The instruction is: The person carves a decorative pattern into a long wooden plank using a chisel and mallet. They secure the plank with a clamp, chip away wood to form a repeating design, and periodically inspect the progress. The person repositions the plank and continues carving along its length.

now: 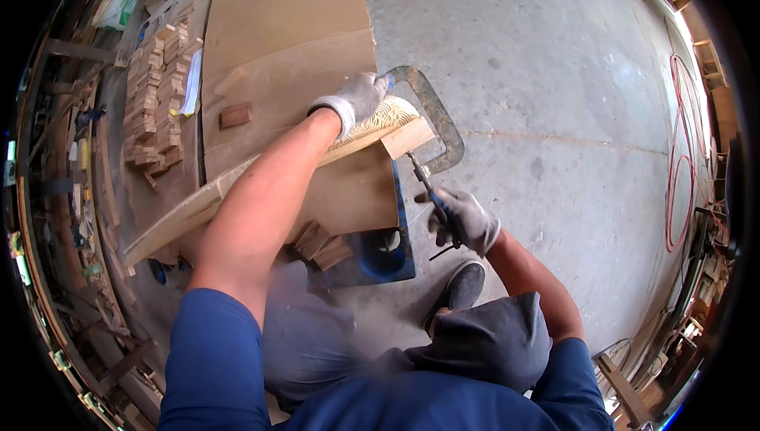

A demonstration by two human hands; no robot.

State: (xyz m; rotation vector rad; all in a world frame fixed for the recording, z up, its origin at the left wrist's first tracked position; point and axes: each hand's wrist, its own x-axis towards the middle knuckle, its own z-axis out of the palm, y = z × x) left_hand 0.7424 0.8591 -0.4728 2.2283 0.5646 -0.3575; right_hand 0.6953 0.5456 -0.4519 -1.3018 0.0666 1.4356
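Observation:
A worn metal C-clamp (453, 124) stands around the end of a long wooden board (178, 221), with its screw toward me. Between the screw tip and the board sits a pale wood block (408, 137). Wavy carved or printed lines cover the board's rounded end (389, 113). My left hand (364, 100), in a grey glove, is closed on the clamp's far end, its wrist over the board. The gloved right hand (469, 221) wraps around the clamp's screw near its crossbar; the palm hides part of the grip.
Beneath the board is a cardboard-covered work surface (285, 15) with a blue-edged support (384, 261). Small wood blocks (158, 94) are stacked at left; one block (236, 114) lies alone and two offcuts (321, 246) lie nearer me. A red hose (675, 154) hangs at right.

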